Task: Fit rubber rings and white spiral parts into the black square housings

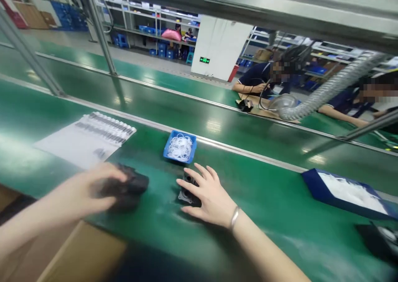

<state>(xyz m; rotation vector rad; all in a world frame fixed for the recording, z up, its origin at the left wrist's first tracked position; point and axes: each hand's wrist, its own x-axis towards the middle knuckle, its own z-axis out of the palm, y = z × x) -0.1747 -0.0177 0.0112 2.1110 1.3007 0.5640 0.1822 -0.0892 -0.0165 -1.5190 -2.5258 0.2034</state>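
Note:
My left hand [99, 186] is closed round a black plastic housing [137, 183] over the near left of the green bench; both are smeared by motion. Fingers spread, my right hand [208, 190] hovers over or rests lightly on a second black part [185, 194] with a metal plate on it; whether it touches cannot be made out. The palm and fingers hide much of that part. Just beyond it stands a small blue bin [166, 152] filled with white rings [180, 147].
At left lies a white sheet [71, 143] with rows of small white-ended parts [108, 126]. A dark blue box [314, 186] of white pieces and a black item [381, 240] sit at right. A cardboard box [83, 253] is below the edge. Co-workers [258, 79] sit across, near a flexible duct [336, 87].

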